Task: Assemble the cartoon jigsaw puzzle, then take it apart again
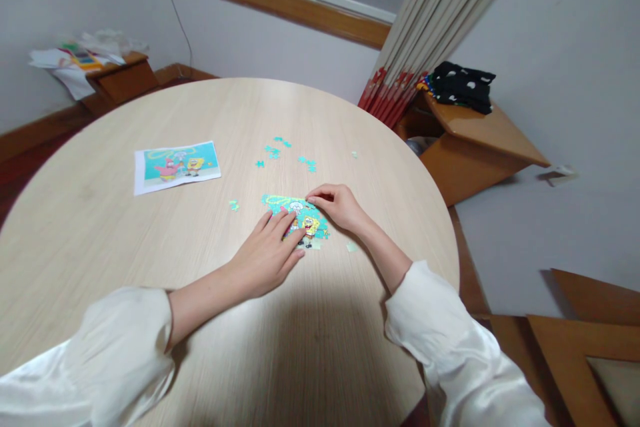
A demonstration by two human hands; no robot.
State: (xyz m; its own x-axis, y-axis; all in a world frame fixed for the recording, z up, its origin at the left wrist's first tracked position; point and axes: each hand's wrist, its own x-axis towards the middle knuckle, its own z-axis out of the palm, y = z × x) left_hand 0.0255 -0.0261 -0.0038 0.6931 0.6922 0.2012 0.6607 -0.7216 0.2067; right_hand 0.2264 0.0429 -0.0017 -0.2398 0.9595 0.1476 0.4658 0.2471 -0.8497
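A partly joined jigsaw puzzle with cartoon figures on a turquoise ground lies on the round table. My left hand rests flat over its left side, fingers spread, hiding part of the picture. At the puzzle's upper right edge, my right hand has thumb and forefinger pinched together; whatever is between them is too small to make out. Loose turquoise puzzle pieces are scattered beyond the puzzle, with more pieces to their right. A few pale green pieces lie to the left.
A printed reference picture lies on the table at the left. One pale piece sits at the right, another near my right wrist. Beyond the table stand a wooden cabinet with dark cloth on it and a curtain.
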